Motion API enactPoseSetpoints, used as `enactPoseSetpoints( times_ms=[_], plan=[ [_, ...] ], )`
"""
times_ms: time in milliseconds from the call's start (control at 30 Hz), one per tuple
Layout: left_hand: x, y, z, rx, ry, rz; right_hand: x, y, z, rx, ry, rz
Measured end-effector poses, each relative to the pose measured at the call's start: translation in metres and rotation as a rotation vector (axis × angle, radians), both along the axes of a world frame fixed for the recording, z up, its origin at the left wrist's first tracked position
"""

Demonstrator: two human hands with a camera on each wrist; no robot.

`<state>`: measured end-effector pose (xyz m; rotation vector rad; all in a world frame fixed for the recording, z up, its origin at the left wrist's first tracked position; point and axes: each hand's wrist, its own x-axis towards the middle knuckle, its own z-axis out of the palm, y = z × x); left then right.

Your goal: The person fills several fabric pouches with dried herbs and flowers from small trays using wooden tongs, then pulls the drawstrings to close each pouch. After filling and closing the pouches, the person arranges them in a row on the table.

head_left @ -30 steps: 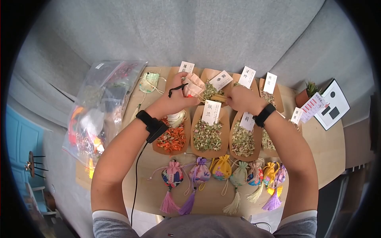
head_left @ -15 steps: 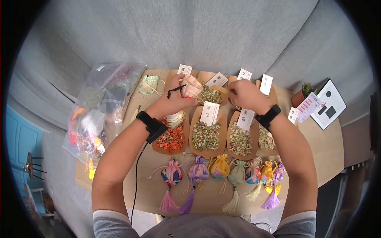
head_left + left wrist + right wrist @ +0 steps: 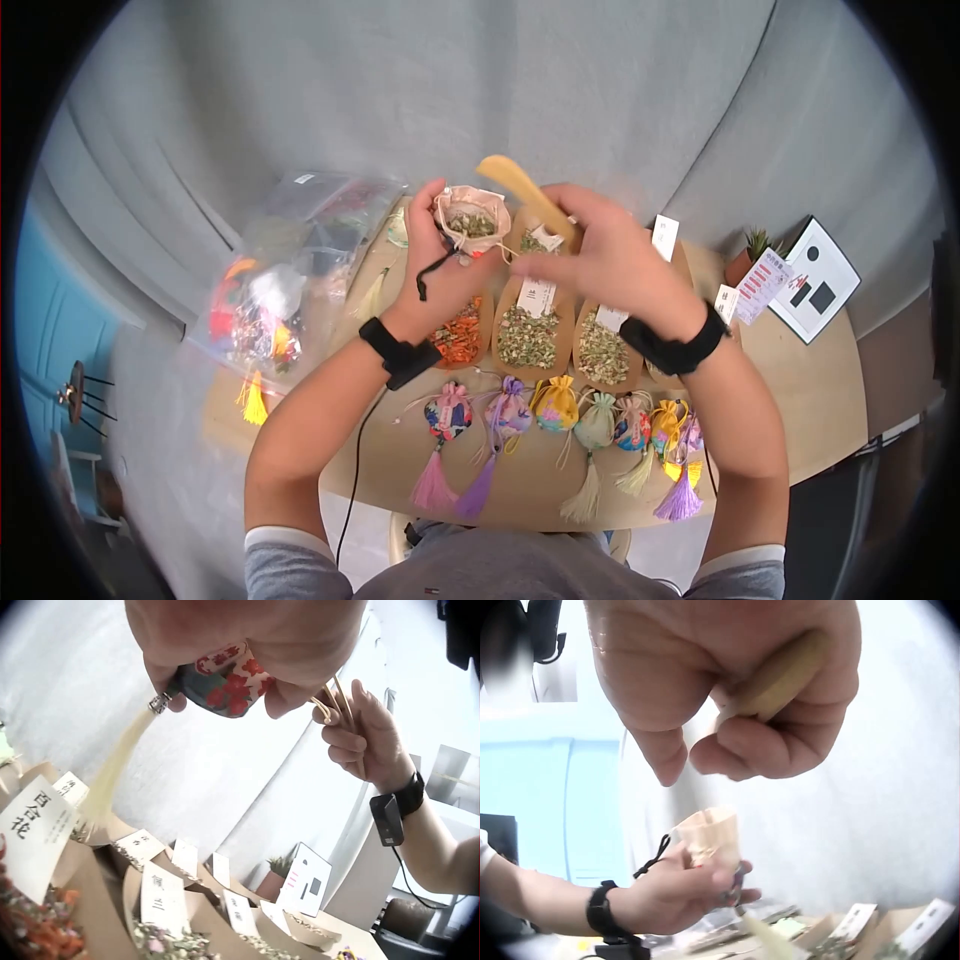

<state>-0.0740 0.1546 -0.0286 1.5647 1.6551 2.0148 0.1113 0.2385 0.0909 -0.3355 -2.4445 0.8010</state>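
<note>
My left hand [image 3: 435,285] grips a small drawstring sachet pouch [image 3: 490,241] by its sides, its pale cloth mouth spread wide. Dried herbs [image 3: 469,224] show inside it. From below, the left wrist view shows red flowers on the pouch's rounded cloth, and a cream tassel [image 3: 120,772] hangs from its base. Just right of the pouch, my right hand [image 3: 632,262] holds a wooden scoop [image 3: 512,180] with its tip angled up and left, above the pouch's level. In the right wrist view, curled fingers wrap the scoop's handle [image 3: 784,679].
Brown paper trays of dried herbs [image 3: 528,340] and orange petals [image 3: 458,340] stand under both hands, with labelled cards. Finished sachets [image 3: 553,405] with tassels line the front. Clear plastic bags [image 3: 265,290] lie left; a potted plant [image 3: 745,262] and white board [image 3: 815,280] stand right.
My right hand has lifted the scoop from over the back trays, up and left towards the pouch. The pouch's mouth has turned towards the head camera, showing herbs inside.
</note>
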Motion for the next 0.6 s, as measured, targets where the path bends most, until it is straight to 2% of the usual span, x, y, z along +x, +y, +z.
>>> enactPoseSetpoints(
  times_ms=[67,100,133,233,267,333,400,467,533,600],
  plan=[
    [0.024,-0.022,0.012,0.137,-0.225,-0.136,-0.001,-0.020,-0.014,0.124,0.116,0.047],
    [0.030,-0.033,0.009,0.152,-0.264,-0.205,0.000,-0.027,-0.015,0.126,0.121,0.057],
    [0.036,-0.044,0.007,0.154,-0.261,-0.195,0.002,-0.035,-0.016,0.034,0.084,0.058],
    [0.047,-0.074,-0.001,0.166,0.043,-0.132,0.010,-0.052,-0.021,-0.137,0.041,0.090],
    [0.050,-0.084,-0.002,0.167,0.042,-0.120,0.014,-0.055,-0.023,-0.217,0.043,0.109],
    [0.058,-0.102,-0.007,0.238,-0.034,-0.277,0.022,-0.061,-0.033,-0.171,0.084,0.141],
    [0.059,-0.123,-0.013,0.241,0.047,-0.260,0.028,-0.062,-0.033,-0.119,0.128,0.168],
    [0.066,-0.142,-0.019,0.071,-0.191,-0.401,0.036,-0.064,-0.032,-0.202,-0.038,0.111],
    [0.075,-0.147,-0.015,0.125,-0.250,-0.339,0.042,-0.066,-0.036,-0.243,-0.010,0.108],
    [0.069,-0.156,-0.010,-0.197,-0.141,-0.173,0.048,-0.067,-0.041,-0.288,0.021,0.100]
  ],
)
